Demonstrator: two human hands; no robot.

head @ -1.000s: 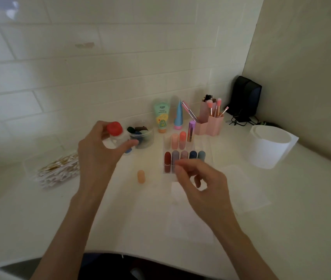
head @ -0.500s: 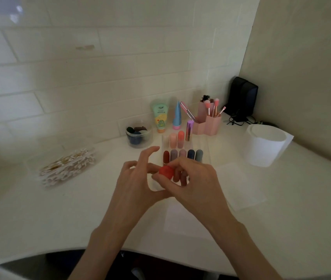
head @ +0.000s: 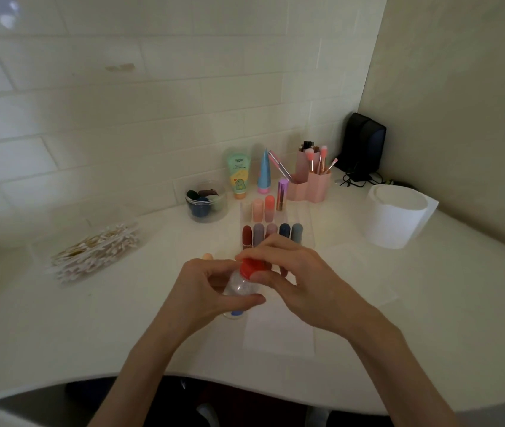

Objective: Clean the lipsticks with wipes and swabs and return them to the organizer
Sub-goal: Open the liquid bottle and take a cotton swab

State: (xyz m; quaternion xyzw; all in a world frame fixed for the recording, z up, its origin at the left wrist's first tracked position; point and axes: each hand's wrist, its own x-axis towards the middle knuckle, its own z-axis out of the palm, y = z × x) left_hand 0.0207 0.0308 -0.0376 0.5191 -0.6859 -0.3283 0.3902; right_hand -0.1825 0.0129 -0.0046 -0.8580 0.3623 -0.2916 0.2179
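My left hand (head: 205,291) grips a small clear bottle (head: 240,286) around its body, tilted over the counter. My right hand (head: 294,275) pinches the bottle's red cap (head: 249,268) with thumb and fingers. Just behind my hands stands a clear organizer (head: 305,217) with several lipsticks (head: 271,231) upright in two rows. One peach lipstick (head: 207,256) lies loose on the counter, mostly hidden behind my left hand. White wipes (head: 279,334) lie flat below and to the right of my hands.
A pile of cotton swabs (head: 97,251) lies at the left. Behind the organizer are a clear jar of sponges (head: 206,201), a green tube (head: 238,172), a blue cone tube (head: 264,172), a pink brush holder (head: 309,180). A white round container (head: 396,215) and black speaker (head: 365,143) stand right.
My left hand brought the bottle down from the upper left to the middle of the counter. My right hand met it there and took hold of the red cap.
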